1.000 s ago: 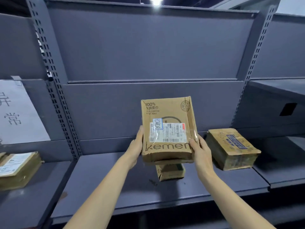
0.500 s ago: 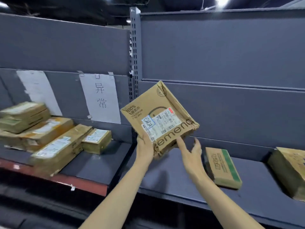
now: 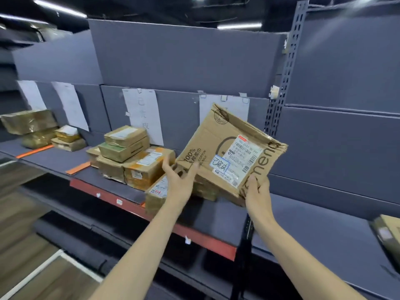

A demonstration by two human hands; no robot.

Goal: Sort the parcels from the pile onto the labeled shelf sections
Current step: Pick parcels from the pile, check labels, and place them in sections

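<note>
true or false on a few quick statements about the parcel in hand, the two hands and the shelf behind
1. The right hand grips the flat cardboard parcel at its lower corner. True.
2. The left hand grips the parcel tightly. False: its fingers are spread open at the parcel's left edge.
3. The parcel is held level. False: it is tilted.
4. A stack of parcels sits on the shelf left of the hands. True.
5. The shelf's front edge is green. False: it is red.

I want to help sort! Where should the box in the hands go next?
Probably onto the parcel stack below the paper sign: the handwritten sticker on the held parcel seems to match it. The right hand grips it; the left hand is open.
</note>
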